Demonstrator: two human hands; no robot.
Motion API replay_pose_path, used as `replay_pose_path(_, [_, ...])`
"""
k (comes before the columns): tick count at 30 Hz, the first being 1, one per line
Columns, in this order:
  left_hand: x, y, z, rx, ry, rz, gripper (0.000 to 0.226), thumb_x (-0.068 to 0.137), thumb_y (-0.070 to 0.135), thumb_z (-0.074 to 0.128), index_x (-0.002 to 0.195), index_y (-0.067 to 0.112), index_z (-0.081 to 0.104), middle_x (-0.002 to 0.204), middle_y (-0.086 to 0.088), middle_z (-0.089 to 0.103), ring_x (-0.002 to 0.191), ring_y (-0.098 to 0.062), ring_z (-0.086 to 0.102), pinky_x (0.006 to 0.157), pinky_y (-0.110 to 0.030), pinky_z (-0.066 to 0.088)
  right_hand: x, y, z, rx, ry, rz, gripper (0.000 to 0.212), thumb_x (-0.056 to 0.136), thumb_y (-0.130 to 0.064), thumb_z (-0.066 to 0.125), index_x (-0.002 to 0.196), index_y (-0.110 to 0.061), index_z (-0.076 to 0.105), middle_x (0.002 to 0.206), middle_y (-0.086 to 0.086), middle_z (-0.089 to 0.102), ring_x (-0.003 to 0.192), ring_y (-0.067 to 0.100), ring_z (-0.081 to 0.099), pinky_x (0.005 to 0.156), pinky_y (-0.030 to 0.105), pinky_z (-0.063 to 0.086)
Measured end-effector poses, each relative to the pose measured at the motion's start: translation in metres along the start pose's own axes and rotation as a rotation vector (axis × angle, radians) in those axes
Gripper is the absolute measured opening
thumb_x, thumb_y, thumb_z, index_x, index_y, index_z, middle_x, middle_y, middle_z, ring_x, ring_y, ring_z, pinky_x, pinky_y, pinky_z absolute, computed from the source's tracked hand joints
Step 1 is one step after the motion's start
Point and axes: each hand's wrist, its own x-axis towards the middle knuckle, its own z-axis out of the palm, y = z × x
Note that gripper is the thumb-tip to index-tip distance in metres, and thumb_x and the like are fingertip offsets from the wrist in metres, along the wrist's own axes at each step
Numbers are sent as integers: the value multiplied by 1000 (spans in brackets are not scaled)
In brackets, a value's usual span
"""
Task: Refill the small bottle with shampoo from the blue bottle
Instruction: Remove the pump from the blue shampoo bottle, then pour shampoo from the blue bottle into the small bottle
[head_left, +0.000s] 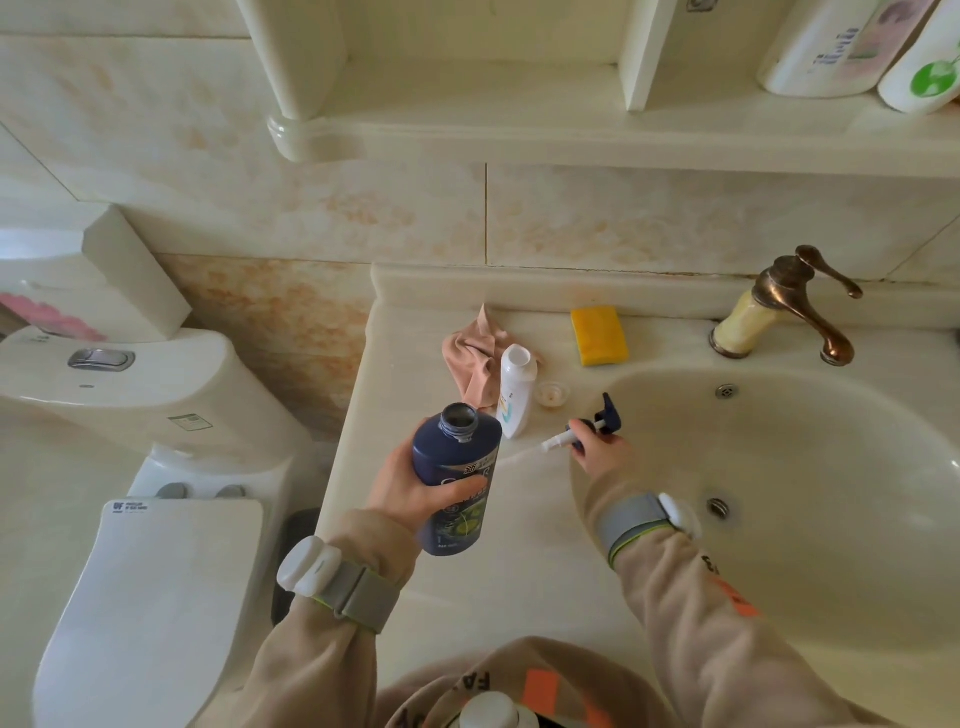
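The left hand wraps its grip around the body of the blue bottle, held above the surface at the basin's left. The bottle's pump is off; its long axis leans slightly, with the open threaded neck pointing up and away from the person toward the small bottle. The small bottle stands upright on the surface, uncapped, mouth upward, just beyond the blue bottle and beside a pink cloth. Its small cap lies beside it to the right. The right hand closes its grip on the pump head at the sink rim, white stem pointing left, nozzle pointing away. A yellow sponge lies near the tap.
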Motion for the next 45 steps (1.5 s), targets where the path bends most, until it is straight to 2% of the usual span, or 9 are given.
replay_pose_path(8, [2,-3,4,7,-10,-2,59,55,3,81,106,11,52,85,10,61,69,15,61,59,-1,45,-7,25,22,-331,87,23,44,61,-40,72,81,-2,64,65,7,62,60,23,57,58,27,43])
replay_pose_path(13, [5,-5,9,8,-23,-4,57,58,6,81,107,13,54,86,11,62,71,14,61,60,-2,46,0,32,27,-423,135,7,63,56,-46,76,101,-7,57,86,9,69,77,28,67,77,36,55])
replay_pose_path(23, [5,-1,20,0,-91,10,58,41,39,76,93,36,51,88,13,63,74,11,62,63,-4,48,-2,31,14,-523,60,58,91,51,-65,69,119,-13,40,100,12,67,90,30,66,81,37,51])
replay_pose_path(27, [8,0,27,7,-143,30,63,43,38,77,101,27,54,88,14,63,75,12,62,63,-4,48,11,36,-1,-561,40,55,85,46,-78,59,104,-17,46,87,9,63,77,27,60,82,40,52])
replay_pose_path(30, [10,2,32,-7,-174,47,68,44,32,78,106,18,54,88,13,63,74,13,61,63,-3,47,-7,19,-8,-494,-15,-63,55,74,-49,60,115,-14,49,88,8,63,77,25,60,82,41,52])
replay_pose_path(33, [14,4,39,4,-192,42,64,41,42,75,100,30,52,90,13,64,75,11,62,66,-6,49,-35,-1,-14,-393,-96,-193,17,87,-9,51,98,-20,57,82,1,58,70,17,56,70,34,50])
replay_pose_path(36, [20,2,48,16,-190,64,63,43,43,76,101,33,54,94,9,66,82,3,65,78,-22,54,-58,-11,-20,-418,-237,-375,44,81,13,40,88,-28,54,88,-3,60,69,13,59,66,26,49])
replay_pose_path(42, [24,19,78,-71,-64,122,63,56,39,76,111,21,52,98,9,65,88,3,64,76,-14,51,-86,-17,-34,-441,-332,-534,48,70,-9,48,106,-41,48,105,-15,62,101,8,62,90,27,51])
replay_pose_path(45, [25,29,94,-117,-29,154,51,72,14,75,110,31,44,100,16,59,89,12,59,75,-6,47,-90,-25,-35,-534,-396,-576,59,73,-19,67,122,-37,40,115,-15,57,109,3,57,92,20,47])
